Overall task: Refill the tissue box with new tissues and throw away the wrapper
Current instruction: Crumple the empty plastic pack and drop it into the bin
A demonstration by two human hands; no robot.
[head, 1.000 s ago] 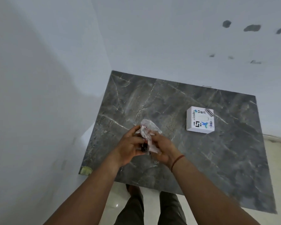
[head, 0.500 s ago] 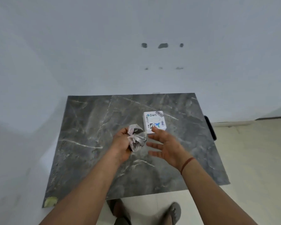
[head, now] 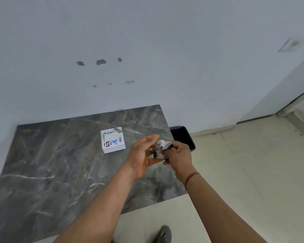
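Observation:
The crumpled clear wrapper [head: 161, 146] sits between my two hands, above the right edge of the table. My right hand [head: 180, 155] has its fingers curled tight around it. My left hand [head: 140, 155] is beside it with fingers stretched out and thumb apart, palm turned toward the wrapper and touching it. The white tissue box [head: 112, 140], with printed logos on its lid, lies flat on the dark marble table [head: 51, 172], a short way left of my hands.
A black bin [head: 182, 135] stands on the floor against the table's right side, just beyond my right hand. A white wall rises behind the table. Pale floor tiles [head: 244, 172] spread to the right, and my foot [head: 162, 235] shows below.
The wrapper has passed from my left hand into my right hand, which was open before. Both hands have shifted right, toward the table's right edge and the bin.

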